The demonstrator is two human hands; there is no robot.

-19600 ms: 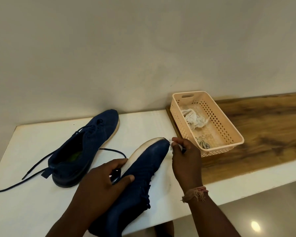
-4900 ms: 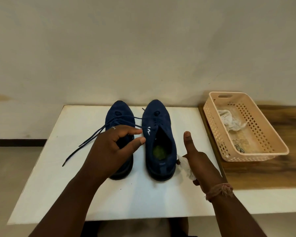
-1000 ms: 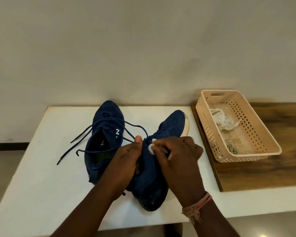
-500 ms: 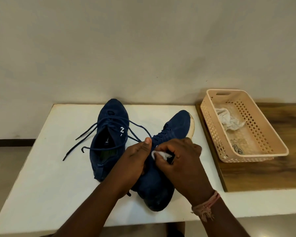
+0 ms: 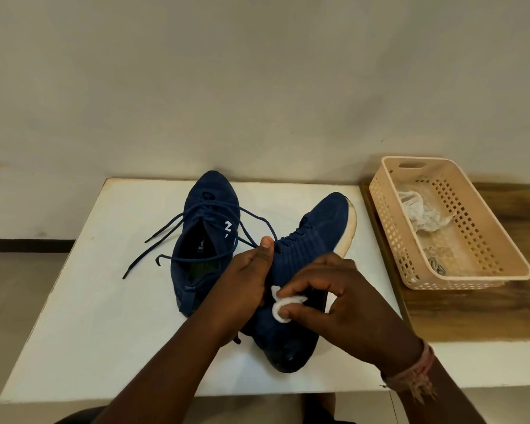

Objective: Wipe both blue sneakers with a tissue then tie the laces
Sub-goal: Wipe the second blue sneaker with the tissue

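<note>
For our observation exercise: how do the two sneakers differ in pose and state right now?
The left sneaker stands upright on the table, untouched; the right sneaker is tipped on its side, pale sole edge showing. The left hand steadies the right sneaker while the right hand presses a tissue on it. Both are dark blue.

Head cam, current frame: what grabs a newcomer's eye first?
Front and centre, the right hand pinches a white tissue against the side of a blue sneaker tipped onto its side, while the left hand grips that shoe. Beside it on the white table stands the second sneaker, upright, its laces loose and untied. Off to the right, a peach basket on the wooden surface holds crumpled tissue.
</note>
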